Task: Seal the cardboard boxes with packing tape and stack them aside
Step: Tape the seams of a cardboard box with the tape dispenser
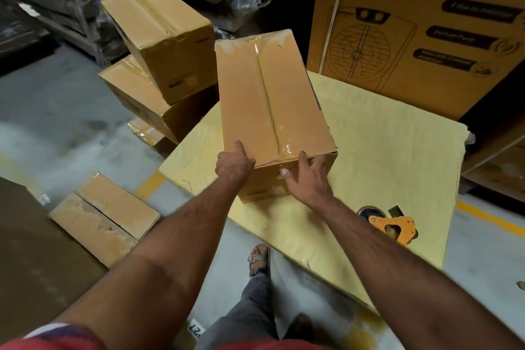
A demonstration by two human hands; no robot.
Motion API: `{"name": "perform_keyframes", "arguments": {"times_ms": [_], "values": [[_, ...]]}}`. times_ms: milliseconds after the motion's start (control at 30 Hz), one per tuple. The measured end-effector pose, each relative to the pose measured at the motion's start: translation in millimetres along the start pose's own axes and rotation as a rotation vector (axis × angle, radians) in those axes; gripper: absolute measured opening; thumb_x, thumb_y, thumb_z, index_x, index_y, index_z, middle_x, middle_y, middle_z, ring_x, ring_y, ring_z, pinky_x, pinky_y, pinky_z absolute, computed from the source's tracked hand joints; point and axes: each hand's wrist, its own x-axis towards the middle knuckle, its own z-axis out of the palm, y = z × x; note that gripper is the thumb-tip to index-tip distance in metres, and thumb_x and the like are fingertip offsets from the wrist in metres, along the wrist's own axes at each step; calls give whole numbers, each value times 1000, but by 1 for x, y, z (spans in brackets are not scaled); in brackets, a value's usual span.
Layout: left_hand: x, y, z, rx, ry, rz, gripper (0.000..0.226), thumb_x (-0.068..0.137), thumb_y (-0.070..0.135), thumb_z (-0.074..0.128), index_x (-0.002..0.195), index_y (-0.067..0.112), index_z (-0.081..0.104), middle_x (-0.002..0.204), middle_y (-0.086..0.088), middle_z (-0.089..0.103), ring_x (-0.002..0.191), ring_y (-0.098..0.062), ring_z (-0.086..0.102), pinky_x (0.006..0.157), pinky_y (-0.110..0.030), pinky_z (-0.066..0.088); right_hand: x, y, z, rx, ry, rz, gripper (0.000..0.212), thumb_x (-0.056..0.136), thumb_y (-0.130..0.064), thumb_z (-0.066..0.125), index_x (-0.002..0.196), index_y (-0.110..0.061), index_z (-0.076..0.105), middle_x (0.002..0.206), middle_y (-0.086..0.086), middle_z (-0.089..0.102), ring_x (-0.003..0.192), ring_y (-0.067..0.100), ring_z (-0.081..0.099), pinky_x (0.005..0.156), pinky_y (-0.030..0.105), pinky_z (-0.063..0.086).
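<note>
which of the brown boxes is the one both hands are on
The taped box on the yellow sheet; left hand and right hand hold its near end.

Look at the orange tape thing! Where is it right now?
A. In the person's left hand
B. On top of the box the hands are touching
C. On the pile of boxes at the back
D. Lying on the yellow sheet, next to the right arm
D. The orange tape dispenser lies on the yellow sheet beside the right forearm, while the left hand and the right hand are both on the box.
</note>
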Motion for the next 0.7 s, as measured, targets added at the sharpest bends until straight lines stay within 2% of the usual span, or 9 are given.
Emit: {"name": "perform_keyframes", "arguments": {"times_ms": [133, 167, 233, 300, 333, 467, 567, 633, 700], "values": [[-33, 39, 3, 111, -33, 51, 74, 103, 45, 47, 158, 13, 10, 138, -19, 51, 123, -33, 55, 91, -39, 51, 35, 29, -33, 28, -87, 88, 74, 99, -59, 37, 155, -14, 19, 152, 29, 11, 140, 47, 26, 112, 52, 32], [-46, 53, 9, 116, -61, 115, 73, 103, 43, 48, 157, 7, 14, 139, -19, 52, 125, -34, 54, 93, -40, 49, 43, 35, -40, 67, -105, 145, 73, 100, -58, 35, 156, -14, 16, 155, 30, 9, 142, 47, 24, 114, 51, 29], [-72, 84, 23, 56, -149, 320, 64, 99, 38, 56, 146, 0, 35, 127, -17, 60, 120, -34, 59, 90, -39, 50, 49, 40, -46, 211, -80, 255, 72, 102, -51, 37, 158, -14, 10, 158, 32, 7, 144, 45, 24, 114, 46, 28], [-90, 112, 34, 59, -227, 535, 42, 95, 29, 62, 126, 2, 55, 113, -15, 66, 111, -33, 63, 84, -38, 52, 42, 45, -43, 353, 27, 312, 75, 102, -37, 46, 159, -13, 4, 157, 30, 13, 141, 43, 32, 111, 41, 32], [-93, 122, 35, 118, -215, 607, 40, 93, 29, 64, 123, 4, 55, 114, -15, 64, 112, -34, 62, 84, -38, 52, 36, 49, -41, 392, 75, 309, 78, 101, -32, 49, 159, -12, 0, 156, 28, 18, 138, 43, 36, 108, 40, 34], [-66, 129, 28, 480, -13, 674, 87, 75, 62, 73, 137, 13, 36, 136, -15, 41, 127, -34, 41, 103, -48, 40, 25, 67, -40, 344, 97, 207, 84, 101, -30, 52, 158, -12, -8, 157, 19, 28, 133, 39, 45, 101, 39, 41], [-33, 115, 35, 692, -61, 878, 115, 75, 73, 66, 154, 12, 9, 161, -23, 8, 148, -42, 10, 118, -61, 15, 33, 71, -43, 262, 85, 163, 84, 101, -32, 53, 158, -8, -4, 158, 17, 30, 133, 38, 45, 100, 39, 42], [-18, 108, 46, 746, -28, 983, 115, 82, 72, 57, 157, 12, -5, 164, -20, -7, 151, -39, -2, 120, -62, 8, 43, 76, -47, 244, 71, 141, 83, 102, -32, 52, 158, -7, -3, 161, 17, 23, 138, 37, 40, 106, 40, 38], [-6, 109, 55, 671, 86, 1024, 104, 88, 69, 51, 158, 14, -3, 165, -18, -3, 152, -36, 1, 120, -60, 10, 57, 83, -55, 231, 34, 110, 80, 102, -31, 52, 158, -9, -2, 163, 16, 19, 143, 35, 34, 112, 39, 33]]}}
